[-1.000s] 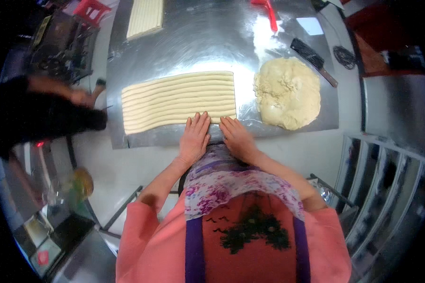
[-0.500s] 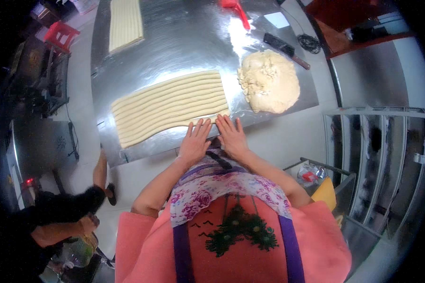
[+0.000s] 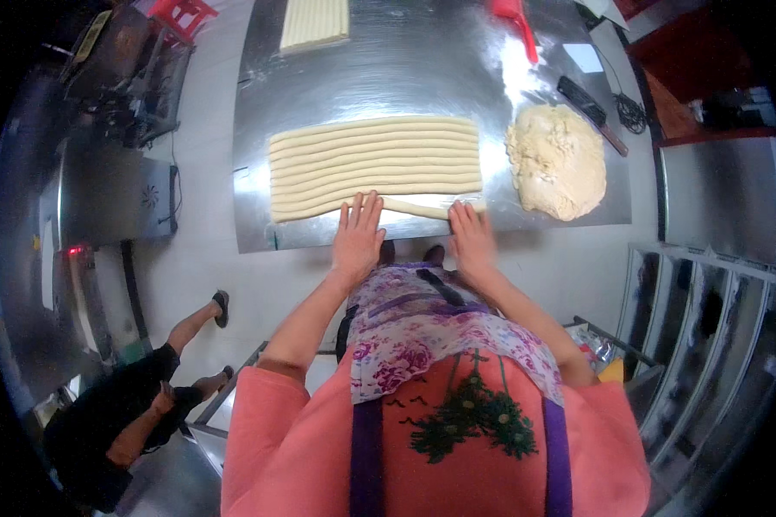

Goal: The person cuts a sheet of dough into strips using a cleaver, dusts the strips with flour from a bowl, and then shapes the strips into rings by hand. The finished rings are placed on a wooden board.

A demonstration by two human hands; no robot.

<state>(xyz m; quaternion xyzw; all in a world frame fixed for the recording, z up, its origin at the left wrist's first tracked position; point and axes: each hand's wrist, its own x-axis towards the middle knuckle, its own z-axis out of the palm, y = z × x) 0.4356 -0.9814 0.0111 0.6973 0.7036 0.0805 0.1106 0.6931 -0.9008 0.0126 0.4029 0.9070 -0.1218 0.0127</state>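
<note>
My left hand [image 3: 358,233] and my right hand [image 3: 470,237] lie flat, fingers spread, on a thin dough rope [image 3: 414,207] at the near edge of a steel table [image 3: 388,69]. The rope runs between the two hands and under them. Just beyond it lie several long dough ropes [image 3: 375,159] side by side in a row. A pale lump of dough [image 3: 556,159] sits to the right of the row, beyond my right hand.
A second batch of dough strips [image 3: 315,21] lies at the table's far end. A red scraper [image 3: 517,17] and a dark knife [image 3: 588,102] lie far right. Another person [image 3: 138,396] crouches lower left. Metal racks [image 3: 716,336] stand right.
My hands have spread apart along the dough rope, which is now longer. The view has shifted, and the other person has moved from beside the table to the lower left.
</note>
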